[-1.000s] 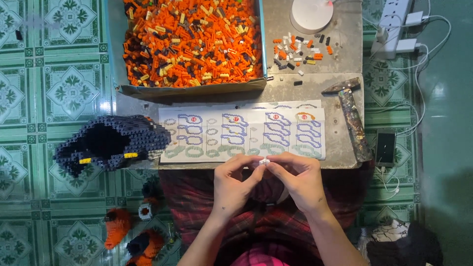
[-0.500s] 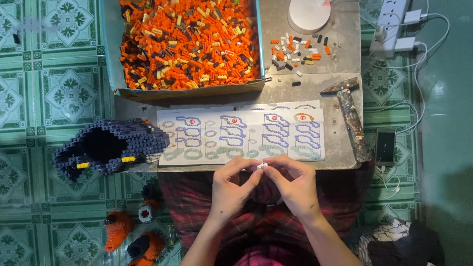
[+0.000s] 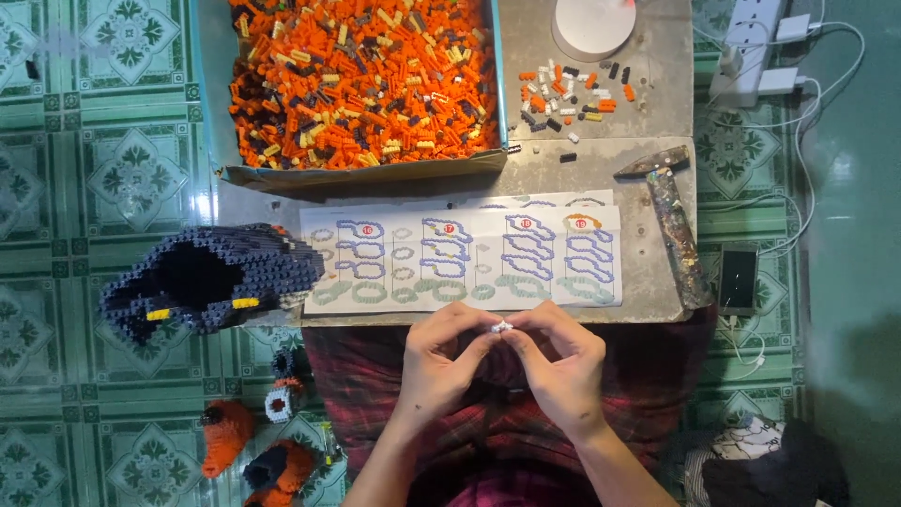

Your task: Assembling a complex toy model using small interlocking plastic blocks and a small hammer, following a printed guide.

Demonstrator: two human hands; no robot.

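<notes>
Together, left hand [image 3: 439, 361] and right hand [image 3: 561, 364], each grip pinching a tiny white brick [image 3: 501, 327], below white diagram sheet [image 3: 469, 258].

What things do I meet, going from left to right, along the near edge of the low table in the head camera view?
Dark blue brick model → paper instruction sheet → hammer → phone. Just below the sheet, the left hand and right hand pinch a small white piece.
</notes>
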